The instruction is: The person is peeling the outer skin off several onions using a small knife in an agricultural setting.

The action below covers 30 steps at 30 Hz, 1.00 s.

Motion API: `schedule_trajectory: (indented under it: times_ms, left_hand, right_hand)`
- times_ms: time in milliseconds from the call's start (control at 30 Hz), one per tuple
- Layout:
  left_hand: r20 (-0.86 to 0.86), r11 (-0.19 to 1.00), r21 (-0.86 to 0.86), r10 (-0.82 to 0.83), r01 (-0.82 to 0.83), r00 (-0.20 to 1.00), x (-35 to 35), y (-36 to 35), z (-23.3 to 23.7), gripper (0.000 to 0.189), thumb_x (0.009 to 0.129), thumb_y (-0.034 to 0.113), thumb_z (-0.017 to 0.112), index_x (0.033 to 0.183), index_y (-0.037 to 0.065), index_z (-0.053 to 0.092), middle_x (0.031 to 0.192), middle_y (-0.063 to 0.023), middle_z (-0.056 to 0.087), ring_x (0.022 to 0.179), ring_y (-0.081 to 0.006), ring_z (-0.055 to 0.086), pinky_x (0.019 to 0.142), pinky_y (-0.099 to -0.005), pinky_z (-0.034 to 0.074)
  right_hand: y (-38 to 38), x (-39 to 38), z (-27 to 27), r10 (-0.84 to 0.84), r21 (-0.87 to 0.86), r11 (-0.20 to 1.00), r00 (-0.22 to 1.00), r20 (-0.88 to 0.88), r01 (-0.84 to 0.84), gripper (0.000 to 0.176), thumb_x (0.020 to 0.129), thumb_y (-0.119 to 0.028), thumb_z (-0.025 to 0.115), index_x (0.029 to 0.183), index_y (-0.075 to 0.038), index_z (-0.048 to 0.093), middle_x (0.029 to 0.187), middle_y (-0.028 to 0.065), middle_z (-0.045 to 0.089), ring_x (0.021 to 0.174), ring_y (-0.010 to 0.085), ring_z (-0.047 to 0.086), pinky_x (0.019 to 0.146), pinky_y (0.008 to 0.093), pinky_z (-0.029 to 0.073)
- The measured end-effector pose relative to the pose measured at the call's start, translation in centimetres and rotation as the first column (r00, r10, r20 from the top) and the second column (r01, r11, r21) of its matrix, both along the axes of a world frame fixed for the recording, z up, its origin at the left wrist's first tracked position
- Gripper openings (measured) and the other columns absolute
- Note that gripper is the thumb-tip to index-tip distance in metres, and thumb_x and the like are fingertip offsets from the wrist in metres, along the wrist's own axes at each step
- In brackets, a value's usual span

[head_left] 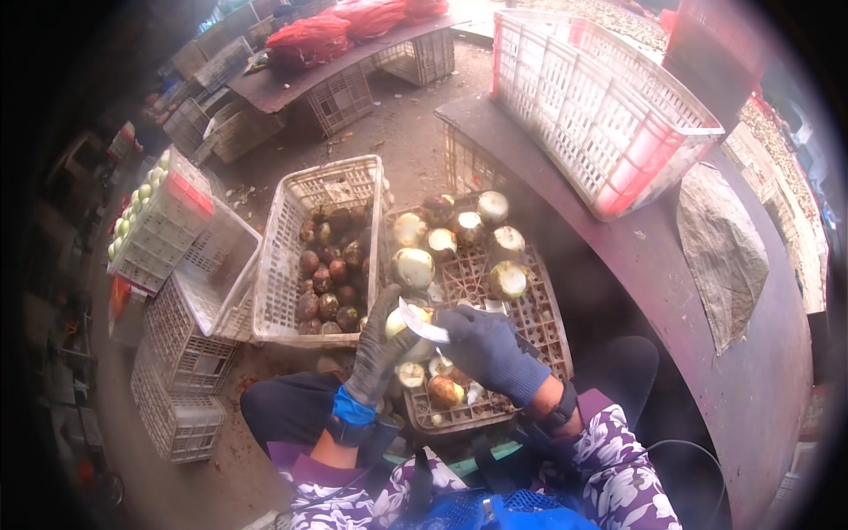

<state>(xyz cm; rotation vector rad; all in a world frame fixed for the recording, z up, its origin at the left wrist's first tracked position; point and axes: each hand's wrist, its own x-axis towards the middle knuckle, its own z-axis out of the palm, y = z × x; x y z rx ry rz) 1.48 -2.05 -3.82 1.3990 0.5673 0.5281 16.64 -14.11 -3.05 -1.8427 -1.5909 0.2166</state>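
Note:
My left hand (380,353), in a dark grey work glove, is closed around a pale, partly peeled round vegetable (399,323), whose exact kind I cannot make out. In my right hand (490,346), in a blue-grey glove, is a knife; its curved, shiny blade (421,325) lies against the vegetable, while its handle is hidden by my fingers. Beneath both hands is an upturned slatted plastic crate (549,309). Several pale, trimmed vegetables (413,268) stand at its far side. Close to me on it, a brown-skinned piece (446,390) lies among pale scraps.
A deep crate (382,190) of dark brown-skinned round vegetables (322,281) stands left of my work. Stacked crates (190,331) rise further left, one with pale green round produce (137,203). On the right, a curved table (671,274) bears a large white-and-red crate (601,115) and a cloth sack (720,252).

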Motion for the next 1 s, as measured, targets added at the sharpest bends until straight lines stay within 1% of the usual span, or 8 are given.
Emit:
schedule_trajectory:
  times_ms: [333, 533, 700, 800, 833, 867, 933, 1000]
  left_hand:
    - [0.114, 0.991, 0.0, -0.133, 0.134, 0.985, -0.2, -0.3, 1.1, 0.084, 0.081, 0.014, 0.072, 0.148, 0.006, 0.023, 0.128, -0.0127, 0.051, 0.117, -0.0208, 0.051, 0.095, -0.0332, 0.046]
    - [0.201, 0.968, 0.133, -0.239, 0.215, 0.95, -0.5, 0.3, 1.1, 0.09, 0.081, 0.03, 0.073, 0.15, 0.011, 0.019, 0.129, -0.0141, 0.05, 0.117, -0.0227, 0.05, 0.096, -0.0361, 0.046]
    - [0.349, 0.982, -0.058, -0.149, 0.18, 0.925, -0.7, 0.1, 1.8, 0.094, 0.081, 0.039, 0.072, 0.151, 0.013, 0.015, 0.134, -0.0161, 0.046, 0.118, -0.0255, 0.051, 0.093, -0.0387, 0.05]
    - [0.384, 0.99, -0.092, -0.066, 0.109, 0.921, -0.7, 0.5, 2.4, 0.097, 0.08, 0.042, 0.073, 0.151, 0.014, 0.014, 0.138, -0.0164, 0.043, 0.117, -0.0262, 0.052, 0.092, -0.0387, 0.051]
    - [0.389, 0.993, -0.106, -0.014, 0.06, 0.921, -0.8, 0.7, 1.9, 0.098, 0.079, 0.042, 0.073, 0.151, 0.014, 0.013, 0.138, -0.0164, 0.042, 0.117, -0.026, 0.052, 0.092, -0.0385, 0.051]
    - [0.393, 0.993, -0.121, 0.038, 0.01, 0.919, -0.8, 0.9, 1.6, 0.099, 0.079, 0.042, 0.074, 0.151, 0.015, 0.013, 0.138, -0.0164, 0.042, 0.117, -0.0259, 0.052, 0.092, -0.0383, 0.051]
    - [0.365, 0.982, 0.136, 0.075, -0.133, 0.928, -0.4, 0.9, 2.1, 0.1, 0.079, 0.04, 0.074, 0.151, 0.014, 0.012, 0.138, -0.0157, 0.039, 0.115, -0.0253, 0.052, 0.092, -0.0366, 0.051]
    - [0.339, 0.914, 0.344, 0.092, -0.215, 0.936, -0.2, 0.6, 2.6, 0.101, 0.077, 0.039, 0.076, 0.151, 0.012, 0.013, 0.138, -0.015, 0.038, 0.115, -0.025, 0.052, 0.092, -0.0358, 0.051]
  right_hand:
    - [0.5, 1.1, -0.1, -0.265, 0.122, 0.954, 0.961, -0.076, 0.273, 0.014, 0.075, -0.013, 0.068, 0.086, -0.008, 0.06, 0.077, 0.012, 0.062, 0.072, 0.0328, 0.064, 0.06, 0.0406, 0.051]
    - [0.1, 2.7, -0.5, -0.26, 0.198, 0.922, 0.911, -0.32, 0.333, 0.011, 0.078, -0.014, 0.067, 0.078, -0.007, 0.058, 0.074, 0.0143, 0.06, 0.066, 0.034, 0.062, 0.059, 0.0396, 0.049]
    - [-0.1, 3.3, -0.7, -0.299, 0.189, 0.889, 0.841, -0.45, 0.418, 0.007, 0.087, -0.008, 0.062, 0.084, -0.003, 0.064, 0.066, -0.0017, 0.057, 0.061, 0.0045, 0.052, 0.055, 0.0223, 0.044]
    - [0.0, 1.7, -0.9, -0.15, 0.049, 0.946, 0.566, -0.811, 0.321, 0.011, 0.086, -0.014, 0.064, 0.082, -0.003, 0.063, 0.063, 0.0007, 0.059, 0.055, 0.0067, 0.054, 0.05, 0.0239, 0.044]
    - [-0.7, 1.7, -0.1, -0.189, -0.141, 0.981, 0.463, -0.866, 0.136, 0.014, 0.087, -0.016, 0.065, 0.084, -0.003, 0.064, 0.067, -0.0019, 0.06, 0.05, 0.0044, 0.052, 0.045, 0.0198, 0.042]
    - [-1.0, 1.1, 0.0, -0.157, -0.159, 0.987, 0.408, -0.9, 0.029, 0.017, 0.088, -0.019, 0.065, 0.089, -0.003, 0.065, 0.064, -0.0012, 0.059, 0.047, 0.0047, 0.053, 0.042, 0.0195, 0.041]
    - [-1.4, 0.4, 1.1, -0.175, -0.226, 0.97, 0.392, -0.903, -0.089, 0.026, 0.091, -0.025, 0.062, 0.096, -0.001, 0.066, 0.069, 0.0009, 0.061, 0.047, 0.0063, 0.055, 0.041, 0.0202, 0.043]
    - [-1.0, 0.2, -0.7, -0.178, -0.208, 0.974, 0.256, -0.95, -0.094, 0.038, 0.092, -0.034, 0.059, 0.106, 0.001, 0.062, 0.08, 0.0092, 0.066, 0.049, 0.0106, 0.06, 0.039, 0.0221, 0.045]
